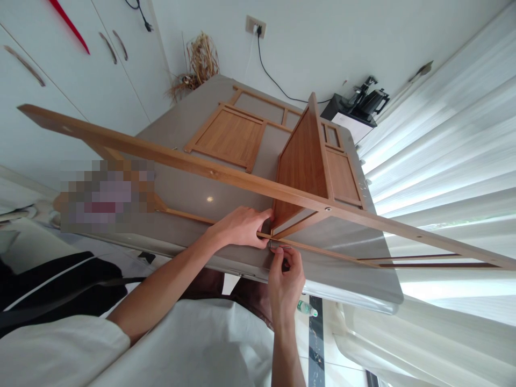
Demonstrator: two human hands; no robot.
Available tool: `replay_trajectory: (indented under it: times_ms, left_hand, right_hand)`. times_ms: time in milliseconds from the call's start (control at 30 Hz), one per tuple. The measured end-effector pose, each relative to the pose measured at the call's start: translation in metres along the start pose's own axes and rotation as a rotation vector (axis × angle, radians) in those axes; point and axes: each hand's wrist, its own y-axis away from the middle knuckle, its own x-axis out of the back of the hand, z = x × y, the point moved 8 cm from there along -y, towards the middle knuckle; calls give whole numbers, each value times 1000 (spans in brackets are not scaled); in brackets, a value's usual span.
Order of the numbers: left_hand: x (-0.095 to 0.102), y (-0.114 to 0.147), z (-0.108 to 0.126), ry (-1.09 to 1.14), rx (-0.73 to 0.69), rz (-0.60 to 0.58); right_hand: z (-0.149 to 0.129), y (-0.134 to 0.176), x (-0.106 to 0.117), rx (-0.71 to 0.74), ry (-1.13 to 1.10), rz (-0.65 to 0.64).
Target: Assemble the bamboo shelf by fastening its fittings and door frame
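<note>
left grip (245, 227) clamped on lower rail (189, 215) | right grip (287, 271) pinching metal bit (270, 244) | frame (242, 174): wood, likely stiff, light, awkwardly long; hold by rails

No lettering, number or sign can be read. Any print on the bottle (307, 308) at five o'clock is too small.

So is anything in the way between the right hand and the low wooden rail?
Nothing visible is in the way. The right hand pinches a small thin piece, too tiny to identify, close by the low wooden rail. The left hand grips the rail just beside that spot but doesn't seem to block it.
</note>
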Motion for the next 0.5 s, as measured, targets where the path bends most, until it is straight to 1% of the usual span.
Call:
replay_trajectory:
  times_ms: [133, 300, 500]
  left_hand:
    - [-1, 0, 0, -9, 12, -13]
    - [0, 0, 2, 3, 14, -28]
    - [1, 0, 2, 7, 22, -38]
  right_hand:
    - [-1, 2, 3, 51, 30, 15]
    - [-4, 6, 2, 126, 80, 43]
    - [-12, 7, 0, 244, 138, 70]
